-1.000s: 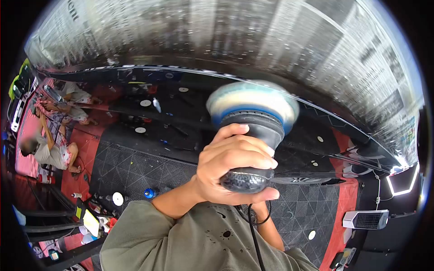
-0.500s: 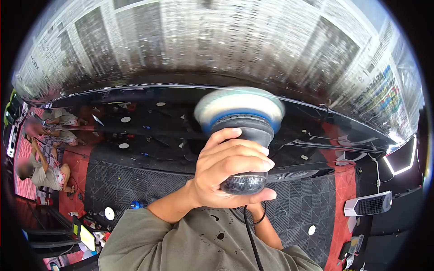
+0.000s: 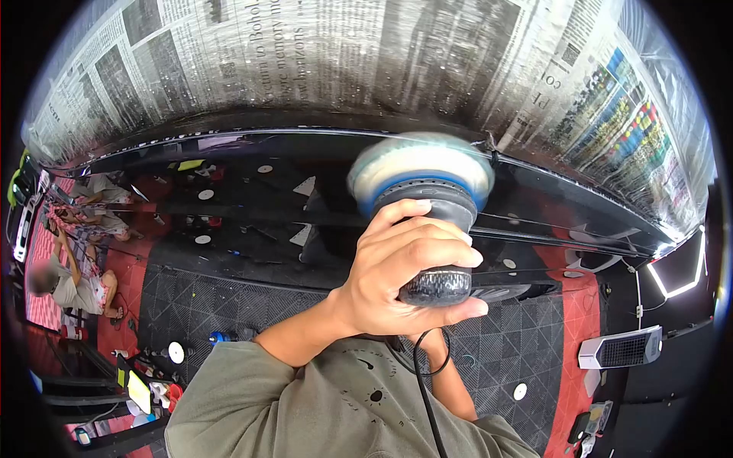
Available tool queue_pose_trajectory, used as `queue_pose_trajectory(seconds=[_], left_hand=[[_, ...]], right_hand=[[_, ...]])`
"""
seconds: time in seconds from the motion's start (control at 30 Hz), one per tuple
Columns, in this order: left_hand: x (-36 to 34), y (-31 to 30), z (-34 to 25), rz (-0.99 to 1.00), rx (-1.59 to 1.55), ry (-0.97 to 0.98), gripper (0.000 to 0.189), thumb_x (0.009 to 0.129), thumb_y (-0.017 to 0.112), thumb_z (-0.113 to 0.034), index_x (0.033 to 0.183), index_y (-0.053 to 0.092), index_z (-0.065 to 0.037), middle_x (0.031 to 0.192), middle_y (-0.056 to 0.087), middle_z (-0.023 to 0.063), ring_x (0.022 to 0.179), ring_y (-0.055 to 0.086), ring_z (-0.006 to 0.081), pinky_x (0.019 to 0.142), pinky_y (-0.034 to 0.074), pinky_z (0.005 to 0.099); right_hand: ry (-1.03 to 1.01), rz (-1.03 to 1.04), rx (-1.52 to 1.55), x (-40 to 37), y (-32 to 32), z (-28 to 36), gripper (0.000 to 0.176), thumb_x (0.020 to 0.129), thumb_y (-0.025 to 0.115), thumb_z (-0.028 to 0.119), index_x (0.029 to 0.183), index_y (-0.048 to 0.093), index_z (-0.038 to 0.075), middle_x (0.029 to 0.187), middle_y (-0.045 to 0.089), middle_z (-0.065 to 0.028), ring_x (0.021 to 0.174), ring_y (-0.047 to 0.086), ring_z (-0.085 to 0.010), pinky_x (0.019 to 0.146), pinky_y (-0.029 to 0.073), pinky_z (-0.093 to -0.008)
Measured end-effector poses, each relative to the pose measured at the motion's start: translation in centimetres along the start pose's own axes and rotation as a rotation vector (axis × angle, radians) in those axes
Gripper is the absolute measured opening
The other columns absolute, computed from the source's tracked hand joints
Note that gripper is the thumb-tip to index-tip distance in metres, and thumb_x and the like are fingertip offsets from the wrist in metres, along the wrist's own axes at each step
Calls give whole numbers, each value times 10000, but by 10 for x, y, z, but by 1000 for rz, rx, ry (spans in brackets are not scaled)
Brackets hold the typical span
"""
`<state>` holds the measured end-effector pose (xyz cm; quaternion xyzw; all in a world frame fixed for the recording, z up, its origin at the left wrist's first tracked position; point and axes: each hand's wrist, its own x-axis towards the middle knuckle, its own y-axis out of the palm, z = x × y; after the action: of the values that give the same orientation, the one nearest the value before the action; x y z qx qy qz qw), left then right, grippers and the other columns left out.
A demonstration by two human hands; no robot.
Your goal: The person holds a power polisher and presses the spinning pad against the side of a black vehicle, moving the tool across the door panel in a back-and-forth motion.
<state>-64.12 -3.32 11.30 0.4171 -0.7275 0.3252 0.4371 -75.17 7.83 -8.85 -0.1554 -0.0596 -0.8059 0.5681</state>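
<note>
"Where's the polisher?"

"In front of the wearer's chest, its pad facing a glossy black panel. The pad is blurred, and I can't tell whether it touches."

"And the hands?"

"The left hand grips the polisher, fingers curled over its black body and thumb extended along the near end. The right forearm comes up below the polisher, but the hand itself is hidden, so I can't tell what it's doing."

"What else is around the polisher?"

"Newspaper under clear plastic spreads above it. A black cord hangs below it, with a loop beside the right forearm. Below and to the right of it, a white disc lies on the dark floor tiles."

"Farther off?"

"Well to the right of the polisher, a glowing angular lamp and, lower, a white unit with a dark grille. Well to its left, another person sits low by a red strip of floor."
</note>
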Motion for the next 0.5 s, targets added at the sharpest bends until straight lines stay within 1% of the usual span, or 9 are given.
queue_pose_trajectory(seconds=[0.3, 0.37, 0.43, 0.5], left_hand=[[-5, 8, 0, 26, 23, -1, 454, 659, 884, -269, 1008, 649, -98, 876, 703, 46, 856, 695, 211, 966, 398, 365], [-8, 7, 1, 97, 30, -14, 510, 650, 908, -235, 1035, 603, -98, 903, 741, 67, 913, 715, 231, 1022, 373, 378], [-5, 8, 0, 101, 41, -15, 517, 648, 911, -246, 1041, 611, -95, 908, 742, 65, 914, 714, 228, 1012, 379, 372], [-3, 11, 0, 42, 6, -1, 419, 695, 861, -299, 1005, 656, -106, 890, 701, 26, 866, 686, 188, 960, 410, 363]], right_hand=[[-4, -2, -8, 0, -9, -7, 788, 693, 874, 217, 1301, 404, 43, 1199, 593, -112, 1086, 592, -207, 940, 483, -351], [-3, 0, -16, 0, -9, -7, 788, 696, 872, 216, 1304, 402, 42, 1199, 593, -113, 1086, 592, -208, 940, 482, -351], [-2, 0, -20, -1, -8, -9, 788, 699, 869, 215, 1306, 400, 40, 1199, 593, -115, 1085, 593, -210, 940, 482, -351], [6, -3, -34, -3, -5, -11, 787, 701, 867, 214, 1309, 398, 39, 1199, 593, -116, 1085, 593, -211, 940, 481, -351]])
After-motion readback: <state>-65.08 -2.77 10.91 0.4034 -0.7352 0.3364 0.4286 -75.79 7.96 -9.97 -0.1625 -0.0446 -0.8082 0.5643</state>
